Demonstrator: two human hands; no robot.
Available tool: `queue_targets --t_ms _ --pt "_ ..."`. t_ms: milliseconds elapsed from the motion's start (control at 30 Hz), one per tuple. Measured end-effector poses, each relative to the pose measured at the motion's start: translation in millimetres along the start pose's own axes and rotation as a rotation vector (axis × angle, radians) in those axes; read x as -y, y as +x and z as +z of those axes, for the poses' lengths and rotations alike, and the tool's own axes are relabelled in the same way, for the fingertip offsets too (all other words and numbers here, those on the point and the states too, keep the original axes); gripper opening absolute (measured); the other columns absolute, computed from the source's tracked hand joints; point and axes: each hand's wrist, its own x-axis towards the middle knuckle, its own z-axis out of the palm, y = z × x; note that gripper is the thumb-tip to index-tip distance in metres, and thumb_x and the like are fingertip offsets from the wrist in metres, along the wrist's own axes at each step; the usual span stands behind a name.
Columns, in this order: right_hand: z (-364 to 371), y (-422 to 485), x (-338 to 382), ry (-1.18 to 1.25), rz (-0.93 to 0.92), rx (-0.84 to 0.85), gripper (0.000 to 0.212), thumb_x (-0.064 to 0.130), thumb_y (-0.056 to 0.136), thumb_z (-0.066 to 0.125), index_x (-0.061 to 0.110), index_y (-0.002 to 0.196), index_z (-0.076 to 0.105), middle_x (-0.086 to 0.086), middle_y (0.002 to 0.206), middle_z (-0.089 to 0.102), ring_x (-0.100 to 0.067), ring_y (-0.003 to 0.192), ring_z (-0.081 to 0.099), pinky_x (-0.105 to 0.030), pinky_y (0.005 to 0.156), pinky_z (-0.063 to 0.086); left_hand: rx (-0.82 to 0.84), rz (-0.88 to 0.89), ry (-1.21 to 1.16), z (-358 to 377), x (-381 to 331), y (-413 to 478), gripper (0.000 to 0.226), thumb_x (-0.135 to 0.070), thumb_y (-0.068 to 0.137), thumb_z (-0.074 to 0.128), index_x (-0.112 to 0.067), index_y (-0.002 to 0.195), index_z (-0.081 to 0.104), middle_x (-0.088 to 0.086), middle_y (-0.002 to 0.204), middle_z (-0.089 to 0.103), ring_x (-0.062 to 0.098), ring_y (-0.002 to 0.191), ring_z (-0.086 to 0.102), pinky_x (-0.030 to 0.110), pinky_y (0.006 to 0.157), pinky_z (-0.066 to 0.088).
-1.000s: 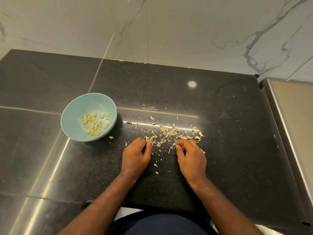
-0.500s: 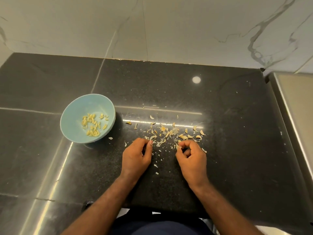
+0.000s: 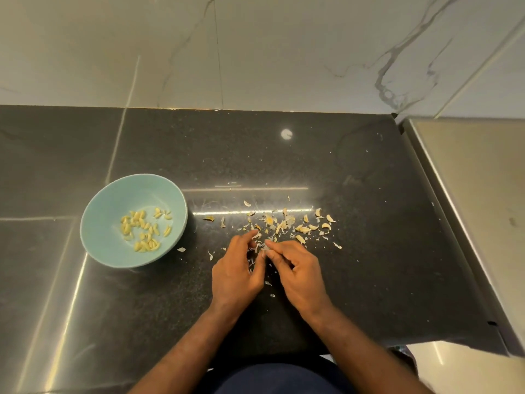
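On the black stone counter (image 3: pixel 355 251) lies a scatter of garlic cloves and papery skins (image 3: pixel 287 223). My left hand (image 3: pixel 237 273) and my right hand (image 3: pixel 298 273) meet just in front of that scatter, fingertips together, pinching a small garlic clove (image 3: pixel 263 248) between them. The clove is mostly hidden by the fingers. A light blue bowl (image 3: pixel 113 251) to the left holds several peeled yellowish cloves (image 3: pixel 145 230).
A pale marble wall (image 3: pixel 255 52) rises behind the counter. A steel-edged surface (image 3: pixel 468 209) borders the counter on the right. Loose skin flakes (image 3: pixel 211 255) lie between the bowl and my hands. My dark clothing (image 3: pixel 278 376) shows at the counter's front edge.
My hands, apart before, have come together at the middle. The right hand has carried a clove from the pile's edge to the left hand's fingertips.
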Motion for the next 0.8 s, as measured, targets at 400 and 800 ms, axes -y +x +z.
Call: queue_targets --t_ms 400,800 --pt "-42 22 -14 -0.235 0.283 -0.151 0.015 0.021 0.093 0.070 0.020 0.107 0.075 0.010 0.097 0.066 -0.006 0.081 0.063 -0.029 0.079 0.057 -0.119 -0.102 -0.137 3 2 4 0.015 -0.020 0.097 0.060 -0.025 0.110 0.066 -0.019 0.092 0.061 -0.005 0.076 0.055 0.014 0.068 0.039" --pt "-48 24 -5 -0.128 0.304 0.036 0.009 0.017 0.094 0.068 0.025 0.090 0.066 0.011 0.088 0.066 -0.006 0.078 0.061 -0.024 0.071 0.051 -0.139 -0.141 -0.165 -1 -18 3 0.008 -0.021 0.093 0.067 -0.027 0.099 0.069 -0.017 0.092 0.065 -0.001 0.084 0.060 0.016 0.073 0.047"
